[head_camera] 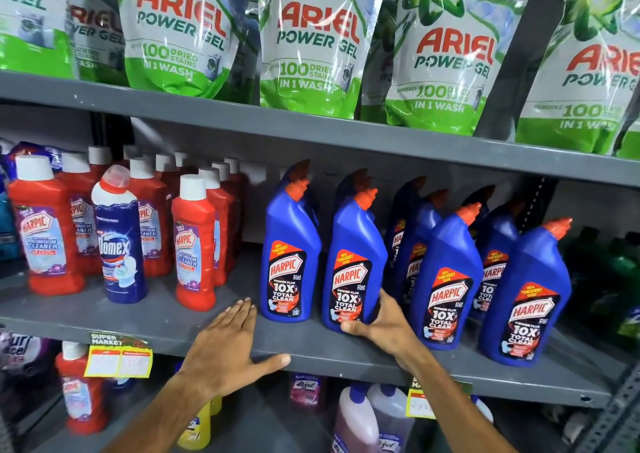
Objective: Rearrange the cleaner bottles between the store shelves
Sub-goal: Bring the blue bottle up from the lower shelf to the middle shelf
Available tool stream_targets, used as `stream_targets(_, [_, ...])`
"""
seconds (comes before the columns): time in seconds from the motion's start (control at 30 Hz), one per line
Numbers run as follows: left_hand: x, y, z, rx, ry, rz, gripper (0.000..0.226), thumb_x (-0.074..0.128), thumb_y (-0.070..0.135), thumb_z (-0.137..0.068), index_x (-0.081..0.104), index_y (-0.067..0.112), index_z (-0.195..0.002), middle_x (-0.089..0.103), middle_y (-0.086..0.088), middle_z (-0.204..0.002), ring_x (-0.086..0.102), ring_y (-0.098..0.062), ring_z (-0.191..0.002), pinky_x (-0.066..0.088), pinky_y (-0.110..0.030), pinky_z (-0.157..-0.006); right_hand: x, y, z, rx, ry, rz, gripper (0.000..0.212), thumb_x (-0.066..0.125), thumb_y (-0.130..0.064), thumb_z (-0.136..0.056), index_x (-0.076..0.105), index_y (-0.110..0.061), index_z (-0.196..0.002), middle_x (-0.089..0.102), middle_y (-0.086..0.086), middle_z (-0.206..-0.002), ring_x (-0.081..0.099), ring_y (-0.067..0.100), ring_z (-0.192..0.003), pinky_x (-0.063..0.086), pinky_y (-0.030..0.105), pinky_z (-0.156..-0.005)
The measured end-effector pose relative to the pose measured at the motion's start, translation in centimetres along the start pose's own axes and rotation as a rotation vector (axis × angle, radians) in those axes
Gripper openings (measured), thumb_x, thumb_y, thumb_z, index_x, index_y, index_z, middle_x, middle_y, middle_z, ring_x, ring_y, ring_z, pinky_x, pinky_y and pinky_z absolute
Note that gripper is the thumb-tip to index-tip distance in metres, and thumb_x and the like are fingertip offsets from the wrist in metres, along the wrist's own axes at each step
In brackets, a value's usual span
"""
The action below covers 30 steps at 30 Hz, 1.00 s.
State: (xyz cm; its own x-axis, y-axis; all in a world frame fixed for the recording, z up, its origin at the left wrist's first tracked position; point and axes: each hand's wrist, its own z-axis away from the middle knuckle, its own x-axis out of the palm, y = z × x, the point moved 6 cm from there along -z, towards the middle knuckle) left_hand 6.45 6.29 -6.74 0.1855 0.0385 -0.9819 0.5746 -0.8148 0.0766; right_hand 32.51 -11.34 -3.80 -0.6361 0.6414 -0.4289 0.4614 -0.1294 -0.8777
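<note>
Several blue Harpic bottles with orange caps stand on the grey middle shelf (145, 317). My right hand (384, 324) grips the base of the second blue Harpic bottle (353, 262) from the left, which stands upright on the shelf. The first blue Harpic bottle (291, 248) stands just left of it. My left hand (228, 345) lies flat on the shelf's front edge, fingers apart, holding nothing. To the left stand several red Harpic bathroom cleaner bottles (194, 241) with white caps and one dark blue Domex bottle (119, 238).
Ariel Power Gel pouches (311, 47) fill the upper shelf. Yellow price tags (117, 361) hang on the shelf edge. The lower shelf holds a red bottle (81, 390), a yellow bottle (195, 428) and pink Lizol bottles (356, 421). Dark green bottles (620, 272) stand at far right.
</note>
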Motion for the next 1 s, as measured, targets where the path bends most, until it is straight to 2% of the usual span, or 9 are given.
stream_targets(0.17, [-0.1,0.1,0.1,-0.001,-0.007,0.003,0.147,0.004,0.112,-0.062,0.002,0.010,-0.168,0.002,-0.007,-0.179,0.004,-0.018,-0.164,0.002,-0.031,-0.128,0.2,0.2,0.2,0.004,0.033,-0.011,0.084,0.106,-0.033,-0.049,0.065,-0.033,-0.123,0.080,-0.015,-0.114,0.076,0.004,-0.106,0.061,0.033,-0.097])
stream_targets(0.3, [-0.2,0.2,0.2,-0.003,-0.002,0.002,0.147,0.003,0.112,-0.062,0.002,0.010,-0.168,0.003,-0.007,-0.179,0.004,-0.017,-0.164,-0.001,-0.029,-0.125,0.1,0.0,0.4,0.000,0.035,-0.007,0.088,0.107,-0.048,-0.043,0.065,-0.037,-0.120,0.079,-0.024,-0.113,0.074,-0.003,-0.104,0.058,0.020,-0.088])
stream_targets(0.4, [-0.3,0.3,0.2,-0.008,-0.005,0.011,0.147,0.003,0.112,-0.062,0.002,0.011,-0.168,0.003,-0.007,-0.179,0.004,-0.018,-0.164,0.000,-0.030,-0.125,0.1,-0.1,0.5,-0.001,0.038,-0.002,0.086,0.107,-0.045,-0.045,0.064,-0.039,-0.119,0.077,-0.028,-0.113,0.073,-0.005,-0.103,0.057,0.017,-0.086])
stream_targets(0.67, [-0.4,0.4,0.3,-0.010,0.006,0.032,0.145,0.006,0.112,-0.063,0.004,0.011,-0.168,0.004,-0.006,-0.179,0.005,-0.018,-0.164,0.000,-0.029,-0.124,0.0,0.2,0.4,0.013,0.043,0.011,0.084,0.106,-0.041,-0.045,0.064,-0.039,-0.118,0.077,-0.030,-0.110,0.073,-0.007,-0.100,0.060,0.030,-0.095])
stream_targets(0.8, [-0.7,0.4,0.5,-0.009,-0.007,0.061,0.147,0.004,0.112,-0.063,0.005,0.010,-0.168,0.005,-0.007,-0.179,0.006,-0.018,-0.164,0.002,-0.031,-0.127,-0.1,-0.2,0.7,0.015,0.047,0.012,0.101,0.107,-0.041,-0.043,0.060,-0.033,-0.132,0.078,-0.017,-0.116,0.073,0.001,-0.108,0.059,0.041,-0.105])
stream_targets(0.83, [-0.8,0.4,0.6,-0.012,-0.014,0.063,0.147,0.004,0.112,-0.062,0.005,0.010,-0.168,0.006,-0.008,-0.179,0.007,-0.019,-0.164,0.003,-0.032,-0.128,-0.2,-0.4,0.9,0.012,0.061,0.018,0.109,0.108,-0.040,-0.044,0.056,-0.028,-0.140,0.075,-0.016,-0.121,0.070,0.003,-0.112,0.057,0.040,-0.107])
stream_targets(0.9, [-1.0,0.5,0.8,-0.022,-0.025,0.060,0.147,0.004,0.112,-0.063,0.005,0.008,-0.168,0.006,-0.009,-0.178,0.007,-0.020,-0.164,0.005,-0.034,-0.131,-0.4,-0.9,1.8,-0.005,0.101,0.040,0.119,0.108,-0.037,-0.049,0.046,-0.023,-0.150,0.068,-0.017,-0.130,0.064,-0.004,-0.115,0.054,0.020,-0.105])
stream_targets(0.93, [-1.0,0.6,1.0,-0.026,-0.016,0.062,0.145,0.005,0.111,-0.065,0.005,0.007,-0.168,0.004,-0.010,-0.178,0.006,-0.021,-0.164,0.005,-0.035,-0.132,-0.4,-1.2,2.6,-0.030,0.132,0.050,0.119,0.107,-0.037,-0.053,0.043,-0.023,-0.153,0.064,-0.018,-0.132,0.061,-0.007,-0.116,0.050,0.009,-0.100])
stream_targets(1.0, [-1.1,1.1,1.8,0.007,0.126,0.057,0.135,0.015,0.105,-0.077,0.007,0.005,-0.167,0.000,-0.012,-0.178,0.004,-0.023,-0.165,0.003,-0.036,-0.133,-0.7,-1.6,5.1,-0.128,0.259,0.054,0.103,0.101,-0.039,-0.067,0.045,-0.025,-0.153,0.061,-0.020,-0.137,0.060,-0.006,-0.123,0.047,0.006,-0.100])
